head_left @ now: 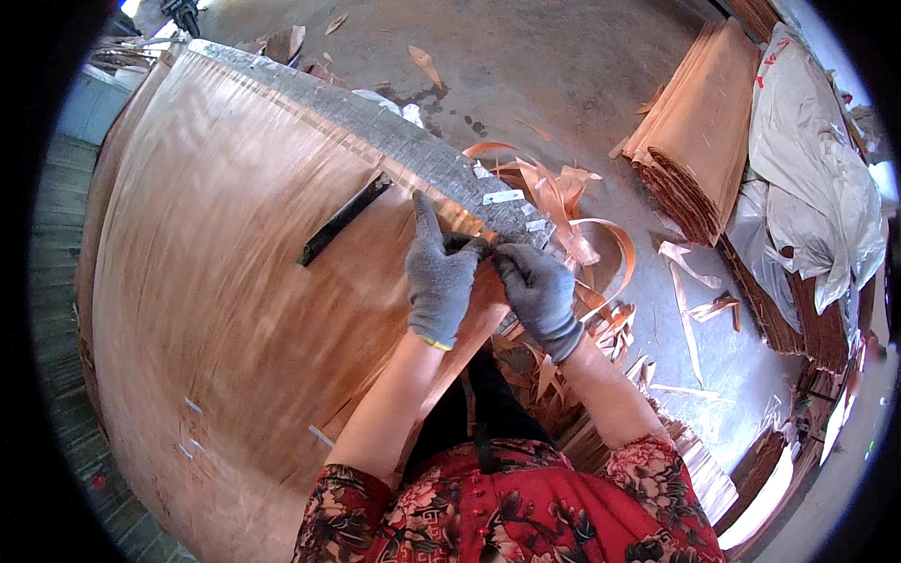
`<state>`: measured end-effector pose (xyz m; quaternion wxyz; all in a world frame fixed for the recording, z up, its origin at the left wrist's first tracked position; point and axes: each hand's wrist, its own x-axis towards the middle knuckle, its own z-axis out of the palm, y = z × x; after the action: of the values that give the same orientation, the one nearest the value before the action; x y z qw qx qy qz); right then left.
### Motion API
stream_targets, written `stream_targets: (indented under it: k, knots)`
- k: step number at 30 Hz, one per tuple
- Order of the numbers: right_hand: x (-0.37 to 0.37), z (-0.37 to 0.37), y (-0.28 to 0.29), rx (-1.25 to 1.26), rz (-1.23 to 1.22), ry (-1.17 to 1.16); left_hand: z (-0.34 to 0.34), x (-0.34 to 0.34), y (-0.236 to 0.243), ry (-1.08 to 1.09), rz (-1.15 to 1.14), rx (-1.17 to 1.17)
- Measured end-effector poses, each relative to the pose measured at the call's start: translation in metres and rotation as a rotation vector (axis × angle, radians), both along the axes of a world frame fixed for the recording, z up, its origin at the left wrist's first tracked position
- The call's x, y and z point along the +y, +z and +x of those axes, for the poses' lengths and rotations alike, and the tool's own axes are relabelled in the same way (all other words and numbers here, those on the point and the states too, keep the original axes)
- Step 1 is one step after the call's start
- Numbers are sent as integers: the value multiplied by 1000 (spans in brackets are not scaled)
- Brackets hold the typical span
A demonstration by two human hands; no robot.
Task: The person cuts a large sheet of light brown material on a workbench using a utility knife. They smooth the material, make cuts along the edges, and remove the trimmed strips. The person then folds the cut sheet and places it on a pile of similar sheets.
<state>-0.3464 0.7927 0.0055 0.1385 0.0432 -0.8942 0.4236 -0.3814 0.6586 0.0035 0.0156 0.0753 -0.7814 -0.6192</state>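
Note:
A large sheet of pale brown veneer (235, 281) spreads beneath my hands, with a grey board (310, 103) along its upper edge. My left hand (438, 277), in a grey glove, rests on the veneer near that edge, index finger stretched out and thumb apart. At the sheet's right corner, my right hand (542, 298), also gloved, pinches something small by my left thumb; what it is, I cannot make out. A black bar (343, 220) lies on the veneer left of my hands, and a few white strips (502, 196) are on the grey board.
Orange veneer scraps (563, 192) lie heaped on the concrete floor (554, 66) beside the corner and below it. Stacked veneer sheets (690, 122) lie at the right, next to a pile under crumpled whitish plastic (807, 159). More sheet edges run down the lower right.

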Motion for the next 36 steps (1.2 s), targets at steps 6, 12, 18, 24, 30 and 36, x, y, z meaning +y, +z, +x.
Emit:
stream_targets:
  k: [6, 12, 18, 24, 30, 36]
  knots:
    - [14, 7, 2, -332, -180, -69, 17, -35, 39, 11, -183, -30]
    - [12, 0, 9, -475, -56, -64, 74, -70, 6, -315, -974, 312]
    - [16, 1, 0, -400, 6, -14, 113, -79, -31, -422, -1034, 511]
    - [22, 4, -8, -444, -172, -35, 117, -77, -35, -475, -984, 544]
    - [23, 5, -16, -423, -408, -57, 98, -49, -18, -535, -824, 613]
    - [26, 0, -7, -224, 70, -27, 91, -43, -28, -576, -832, 541]
